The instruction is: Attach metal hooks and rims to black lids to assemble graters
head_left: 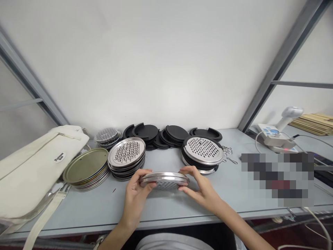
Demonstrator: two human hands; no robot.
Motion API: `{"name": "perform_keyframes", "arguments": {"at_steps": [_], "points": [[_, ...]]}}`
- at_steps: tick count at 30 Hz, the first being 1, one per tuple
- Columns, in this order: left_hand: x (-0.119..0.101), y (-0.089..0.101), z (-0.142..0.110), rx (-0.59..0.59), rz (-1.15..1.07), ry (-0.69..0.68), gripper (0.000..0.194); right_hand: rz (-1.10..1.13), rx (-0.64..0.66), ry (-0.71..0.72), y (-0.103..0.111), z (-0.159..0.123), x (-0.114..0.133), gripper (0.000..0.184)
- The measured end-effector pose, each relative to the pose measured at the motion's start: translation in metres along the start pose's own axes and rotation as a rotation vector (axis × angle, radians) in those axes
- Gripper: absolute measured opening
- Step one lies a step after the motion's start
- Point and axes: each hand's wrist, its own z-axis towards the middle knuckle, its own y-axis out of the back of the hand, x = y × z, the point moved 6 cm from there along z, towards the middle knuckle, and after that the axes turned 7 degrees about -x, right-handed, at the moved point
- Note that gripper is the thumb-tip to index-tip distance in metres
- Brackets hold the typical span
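Note:
A round metal grater (166,177) is raised over the front of the grey table, tilted so its shiny rim and perforated underside show. My left hand (136,192) grips its left edge, thumb below and fingers on top. On the opposite edge, my right hand (203,191) pinches it the same way. Just behind my left hand stands a stack of round graters (127,154) with raised teeth. Behind my right hand is another pile, topped by a perforated metal disc (204,149) set in a black holder.
Green-topped round plates (87,166) are stacked at left beside a cream bag (39,170). Black round holders (177,133) and small grater discs (106,134) line the wall. Metal clips (231,159) lie right. Farther right are a white scanner (288,116), cables and wooden boards (313,124).

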Motion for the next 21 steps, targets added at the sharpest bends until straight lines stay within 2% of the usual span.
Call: {"name": "perform_keyframes", "arguments": {"at_steps": [2,4,7,10,12,14,19,21], "points": [[0.005,0.000,0.001,-0.020,-0.155,0.097,0.030,0.034,0.064,-0.071,-0.004,0.001,-0.003,0.043],[0.008,-0.001,0.001,-0.044,-0.262,0.159,0.031,0.092,0.140,-0.145,-0.010,0.001,-0.005,0.035],[0.009,-0.002,-0.003,-0.090,-0.240,0.255,0.035,0.309,0.191,-0.297,-0.013,0.002,-0.007,0.030],[0.006,-0.010,-0.009,-0.029,-0.090,0.346,0.041,0.523,0.121,-0.458,-0.006,0.005,-0.013,0.037],[0.003,-0.020,-0.014,0.076,-0.037,0.385,0.041,0.566,0.056,-0.537,-0.001,0.005,-0.019,0.040],[0.003,-0.026,-0.018,0.131,-0.026,0.430,0.040,0.577,0.029,-0.596,0.001,0.003,-0.024,0.041],[0.021,-0.024,-0.021,0.126,-0.031,0.566,0.044,0.628,0.000,-0.684,-0.005,-0.002,-0.035,0.044],[0.029,-0.023,-0.019,0.099,-0.090,0.599,0.044,0.724,0.075,-0.697,-0.012,-0.004,-0.034,0.052]]}}
